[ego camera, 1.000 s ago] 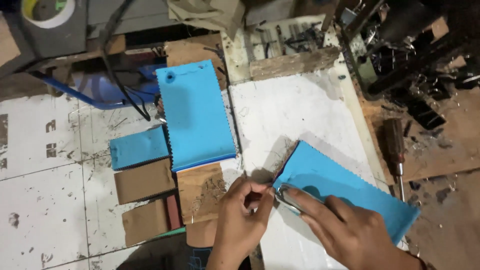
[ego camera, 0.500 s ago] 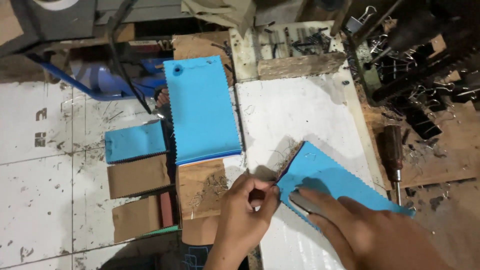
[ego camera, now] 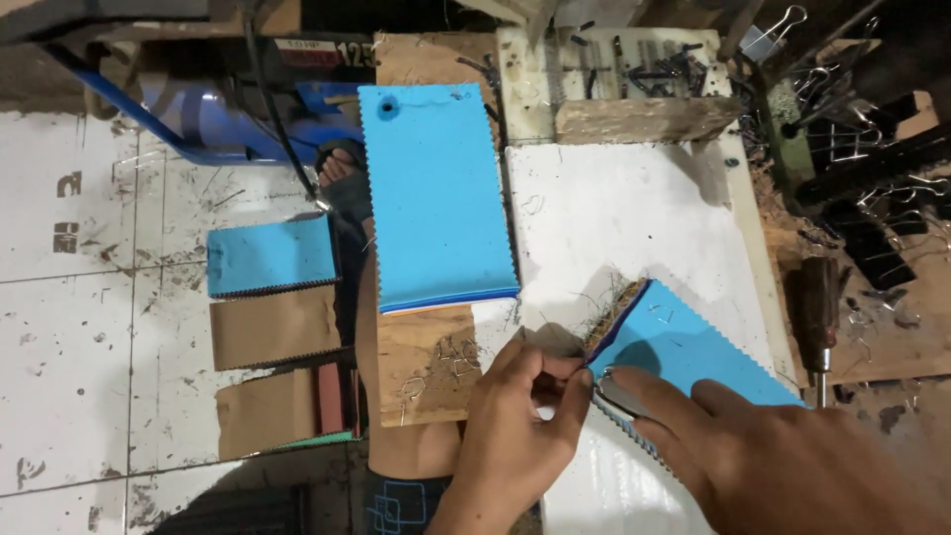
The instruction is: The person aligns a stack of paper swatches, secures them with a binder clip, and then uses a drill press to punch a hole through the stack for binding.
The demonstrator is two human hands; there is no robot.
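A stack of sky-blue fabric swatches (ego camera: pixel 693 342) with zigzag-cut edges lies tilted on the white work board (ego camera: pixel 614 218). My right hand (ego camera: pixel 763 456) lies on it and presses a small metal tool (ego camera: pixel 619 391) against its near corner. My left hand (ego camera: pixel 520 421) pinches that same corner beside the tool, fingers closed on the fabric edge. A second, taller blue swatch stack (ego camera: pixel 436 198) lies on a wooden board (ego camera: pixel 421 362) to the left.
On the tiled floor at left lie a blue swatch (ego camera: pixel 269 256) and brown swatches (ego camera: pixel 272 327). A wooden-handled screwdriver (ego camera: pixel 819 307) rests right of the board. Binder clips (ego camera: pixel 872 168) and metal scraps crowd the right bench. A wood block (ego camera: pixel 644 117) sits at the back.
The view has shifted, so everything sits further right and lower. My right hand has slid a little along the swatch corner with the tool; my left hand keeps pinching the corner.
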